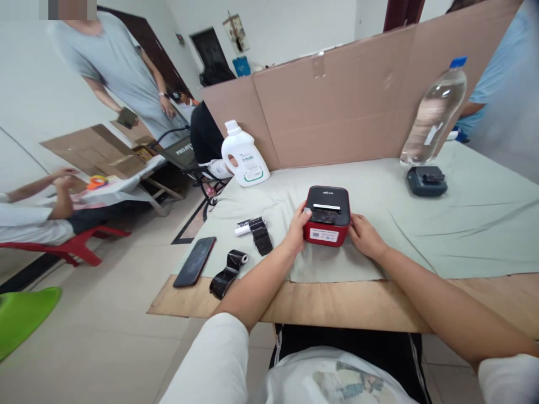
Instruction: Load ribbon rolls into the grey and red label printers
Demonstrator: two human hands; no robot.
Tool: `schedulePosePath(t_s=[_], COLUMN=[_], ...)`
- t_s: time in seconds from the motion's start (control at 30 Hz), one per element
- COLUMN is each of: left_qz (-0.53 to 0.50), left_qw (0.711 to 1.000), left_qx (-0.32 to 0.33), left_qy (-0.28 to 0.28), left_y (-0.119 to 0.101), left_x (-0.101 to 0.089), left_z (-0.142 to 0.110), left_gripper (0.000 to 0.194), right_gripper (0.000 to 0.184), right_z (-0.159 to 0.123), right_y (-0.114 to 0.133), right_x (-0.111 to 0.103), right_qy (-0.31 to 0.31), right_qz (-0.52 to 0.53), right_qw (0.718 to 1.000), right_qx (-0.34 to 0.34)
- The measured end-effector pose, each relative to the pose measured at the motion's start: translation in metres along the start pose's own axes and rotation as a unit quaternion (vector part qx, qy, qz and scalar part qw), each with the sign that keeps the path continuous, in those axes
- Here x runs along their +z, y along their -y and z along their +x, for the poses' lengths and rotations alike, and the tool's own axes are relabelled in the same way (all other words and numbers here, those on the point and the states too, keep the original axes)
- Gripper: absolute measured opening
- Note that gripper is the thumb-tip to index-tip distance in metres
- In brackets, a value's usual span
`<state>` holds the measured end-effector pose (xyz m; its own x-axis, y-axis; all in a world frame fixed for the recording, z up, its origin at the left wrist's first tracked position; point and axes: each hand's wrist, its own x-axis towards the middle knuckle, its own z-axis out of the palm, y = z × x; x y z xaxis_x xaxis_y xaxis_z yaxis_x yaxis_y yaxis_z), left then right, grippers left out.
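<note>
A small red and black label printer [327, 217] sits on the cloth-covered table in front of me, with a dark strip showing at the slot in its top. My left hand [300, 227] grips its left side, the thumb at the top front edge. On the opposite side, my right hand [365, 234] holds the red casing, its fingers partly hidden along the side. Left of the printer lie a black label roll [229, 273] partly unwound and a second dark strip [261, 235] beside a white roll [243, 229].
A phone [195, 262] rests near the table's left edge. Behind stand a white jug [245, 154], a tall clear bottle [435, 115] and a cardboard partition [332, 112]. A dark boxy device [426, 181] sits at right. Other people are at left and beyond the partition.
</note>
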<state>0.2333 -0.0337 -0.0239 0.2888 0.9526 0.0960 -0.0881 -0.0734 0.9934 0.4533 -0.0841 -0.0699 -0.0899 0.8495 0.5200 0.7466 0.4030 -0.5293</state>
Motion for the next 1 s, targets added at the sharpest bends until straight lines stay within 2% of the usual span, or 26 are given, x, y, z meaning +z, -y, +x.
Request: schedulePosePath(t_s=[0.07, 0.13, 0.2, 0.3, 0.37, 0.47, 0.53, 0.63, 0.73, 0.8, 0.83, 0.87, 0.9, 0.93, 1.0], left_qz=[-0.121, -0.181, -0.206, -0.201, -0.181, -0.118, -0.021, 0.109, 0.163, 0.236, 0.284, 0.336, 0.385, 0.417, 0.450], left_qw=[0.987, 0.966, 0.952, 0.944, 0.940, 0.934, 0.924, 0.890, 0.858, 0.821, 0.807, 0.802, 0.806, 0.826, 0.863], left_qx=[-0.087, -0.129, -0.119, -0.103, -0.096, -0.081, -0.075, -0.069, -0.037, 0.008, 0.040, 0.073, 0.104, 0.123, 0.120], left_qy=[-0.058, -0.129, -0.190, -0.241, -0.273, -0.326, -0.375, -0.437, -0.485, -0.521, -0.517, -0.489, -0.438, -0.358, -0.193], left_y=[-0.008, -0.019, -0.030, -0.042, -0.045, -0.041, -0.037, -0.035, -0.037, -0.037, -0.035, -0.032, -0.026, -0.019, -0.002], left_x=[-0.016, -0.040, -0.069, -0.112, -0.135, -0.159, -0.170, -0.179, -0.172, -0.155, -0.141, -0.126, -0.108, -0.089, -0.050], left_z=[0.020, 0.046, 0.073, 0.109, 0.127, 0.144, 0.148, 0.145, 0.134, 0.124, 0.118, 0.111, 0.103, 0.095, 0.076], left_gripper=[0.054, 0.042, 0.033, 0.029, 0.028, 0.027, 0.029, 0.029, 0.024, 0.020, 0.020, 0.022, 0.024, 0.024, 0.026], right_gripper=[0.052, 0.053, 0.050, 0.045, 0.044, 0.043, 0.044, 0.044, 0.043, 0.043, 0.043, 0.043, 0.043, 0.043, 0.043], right_z=[-0.001, -0.002, -0.002, -0.002, -0.002, -0.002, -0.002, -0.002, -0.002, -0.001, -0.001, -0.001, 0.000, 0.000, 0.001], right_y=[-0.002, -0.004, -0.005, -0.003, -0.002, 0.001, 0.003, 0.004, 0.004, 0.004, 0.004, 0.004, 0.005, 0.005, 0.008], right_x=[0.002, 0.005, 0.007, 0.008, 0.007, 0.005, 0.004, 0.003, 0.004, 0.004, 0.004, 0.003, 0.003, 0.002, 0.002], right_qy=[0.048, 0.100, 0.133, 0.142, 0.145, 0.157, 0.162, 0.163, 0.161, 0.161, 0.162, 0.163, 0.165, 0.167, 0.171], right_qz=[-0.030, -0.068, -0.096, -0.112, -0.118, -0.125, -0.125, -0.125, -0.121, -0.120, -0.120, -0.122, -0.124, -0.126, -0.134], right_qw=[0.998, 0.992, 0.986, 0.983, 0.982, 0.980, 0.979, 0.979, 0.980, 0.980, 0.979, 0.979, 0.978, 0.978, 0.976], right_qx=[-0.026, -0.039, -0.038, -0.026, -0.015, -0.005, -0.003, 0.000, 0.001, 0.000, 0.000, 0.001, 0.001, 0.001, 0.002])
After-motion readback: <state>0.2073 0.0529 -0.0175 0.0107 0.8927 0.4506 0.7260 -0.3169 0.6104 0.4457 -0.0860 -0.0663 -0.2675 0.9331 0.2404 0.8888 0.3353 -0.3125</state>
